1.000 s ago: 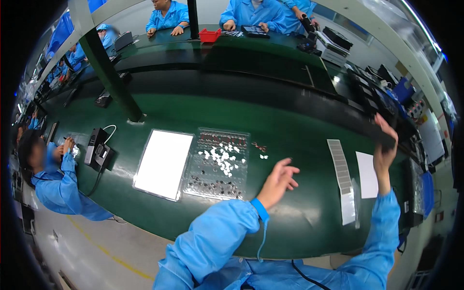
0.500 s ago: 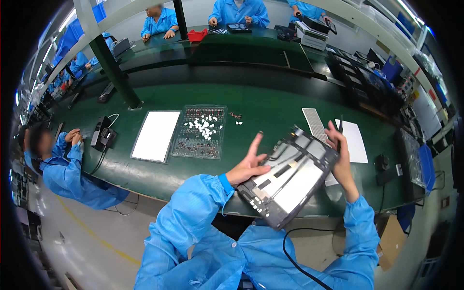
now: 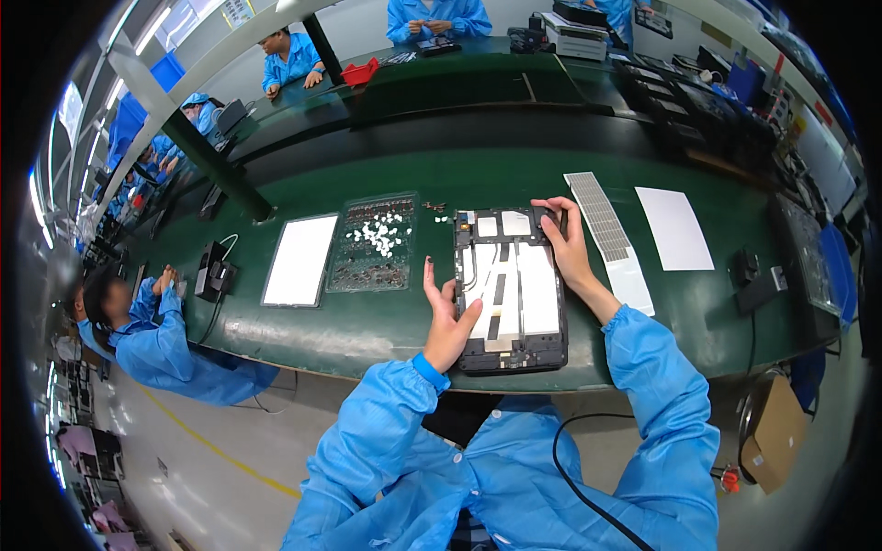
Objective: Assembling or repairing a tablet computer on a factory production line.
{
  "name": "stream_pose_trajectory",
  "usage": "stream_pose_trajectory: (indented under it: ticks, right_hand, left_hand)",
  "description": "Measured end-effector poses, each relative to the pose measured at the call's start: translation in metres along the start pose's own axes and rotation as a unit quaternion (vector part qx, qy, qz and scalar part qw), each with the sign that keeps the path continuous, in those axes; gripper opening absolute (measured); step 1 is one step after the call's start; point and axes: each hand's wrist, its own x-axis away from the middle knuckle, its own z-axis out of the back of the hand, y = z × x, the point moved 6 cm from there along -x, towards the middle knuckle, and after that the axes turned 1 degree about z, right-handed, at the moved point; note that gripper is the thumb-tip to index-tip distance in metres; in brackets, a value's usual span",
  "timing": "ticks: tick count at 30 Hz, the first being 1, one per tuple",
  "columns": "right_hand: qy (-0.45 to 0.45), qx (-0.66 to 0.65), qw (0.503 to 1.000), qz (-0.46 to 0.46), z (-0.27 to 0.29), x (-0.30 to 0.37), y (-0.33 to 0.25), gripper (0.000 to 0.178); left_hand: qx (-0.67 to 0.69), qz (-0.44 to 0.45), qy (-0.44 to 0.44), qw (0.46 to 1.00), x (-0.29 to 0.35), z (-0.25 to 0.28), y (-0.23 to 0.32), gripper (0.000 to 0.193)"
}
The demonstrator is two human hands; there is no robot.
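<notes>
An opened tablet (image 3: 538,298) with its inner side up shows white battery panels, dark cables and a black frame. It lies at the table's front edge, long side pointing away from me. My left hand (image 3: 446,321) grips its left edge, thumb over the inside and index finger stretched upward. At the far right corner, my right hand (image 3: 570,248) holds the tablet, its thumb on the black frame. Just right of that hand lies a white sheet of small grid labels (image 3: 602,220). Fingers beneath the tablet are hidden.
Left of the tablet are a clear tray (image 3: 372,271) of small parts with white bits on it, and a white panel (image 3: 299,262). White paper (image 3: 675,230) and a small black device (image 3: 761,289) lie right. A green post (image 3: 216,165) rises far left; a co-worker (image 3: 152,326) sits there.
The tablet has swung from a slant to nearly straight and come down to the table edge. My right hand moved left with its corner; the dark, thin tool seen by it is out of sight.
</notes>
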Motion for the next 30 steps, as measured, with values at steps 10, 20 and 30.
stream_pose_trajectory:
  ticks: [10, 20, 30]
  right_hand:
    - [0.055, 0.013, 0.998, 0.021, 0.005, 0.005, 0.005, 0.032]
    - [0.035, 0.151, 0.984, 0.089, 0.004, 0.012, -0.052, 0.025]
    - [-0.052, -0.188, 0.974, -0.117, 0.005, 0.011, -0.045, 0.030]
  left_hand:
    - [-0.038, -0.028, -0.047, 0.998, 0.000, -0.004, -0.001, 0.096]
    - [-0.357, -0.136, -0.101, 0.919, -0.007, -0.018, 0.053, 0.054]
    - [-0.503, -0.275, -0.204, 0.794, -0.060, -0.073, 0.076, 0.059]
